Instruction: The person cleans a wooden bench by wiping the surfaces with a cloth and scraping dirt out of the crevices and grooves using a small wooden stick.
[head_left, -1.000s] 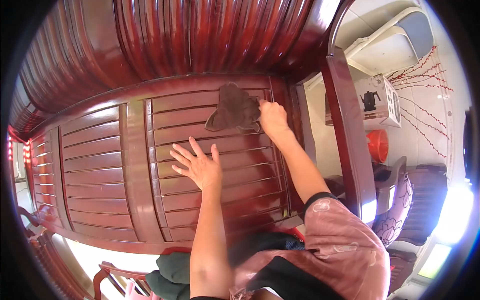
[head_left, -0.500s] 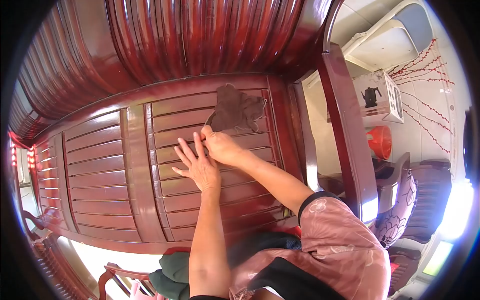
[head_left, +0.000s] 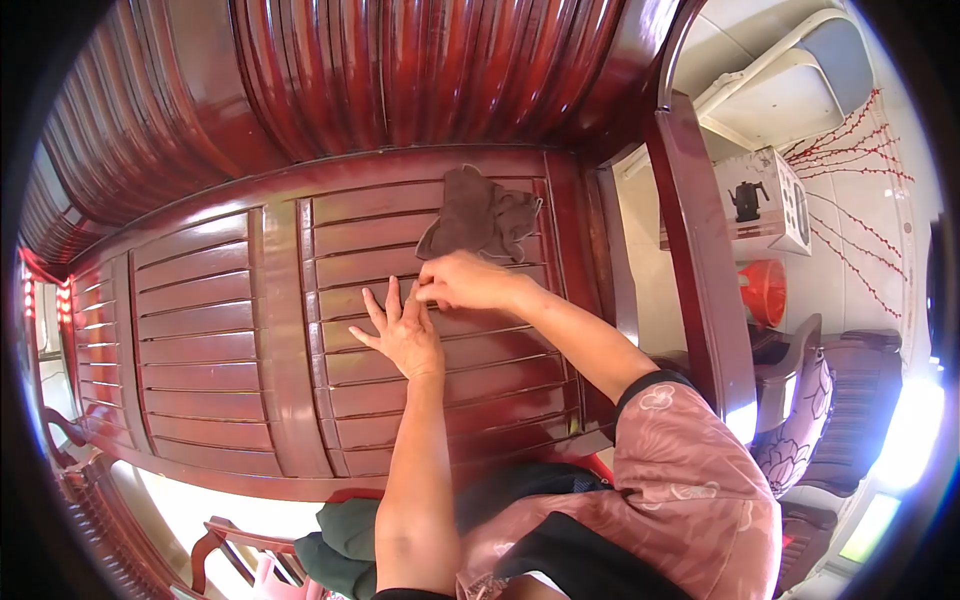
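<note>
My left hand (head_left: pixel 408 340) is held palm down over the slatted seat of a dark red wooden bench (head_left: pixel 285 350), fingers spread. My right hand (head_left: pixel 468 281) is closed beside it, its thumb and fingers meeting at my left index finger. Whether it pinches that finger or some small thing there, I cannot make out. Just beyond my right hand lies a crumpled brown cloth (head_left: pixel 480 215) with a pale edge, spread on the slats near the armrest end.
The bench's ribbed backrest (head_left: pixel 400 75) rises at the far side, and its armrest (head_left: pixel 700 260) stands to the right. Past that are a box with a kettle picture (head_left: pixel 765 200), a red bucket (head_left: pixel 765 292), a folded white chair (head_left: pixel 785 95) and red-berried branches (head_left: pixel 850 150).
My right hand has shifted slightly right and down, its fingers turning from my left index fingertip towards the finger's base. The whole view has shifted slightly; the cloth stays on the slats.
</note>
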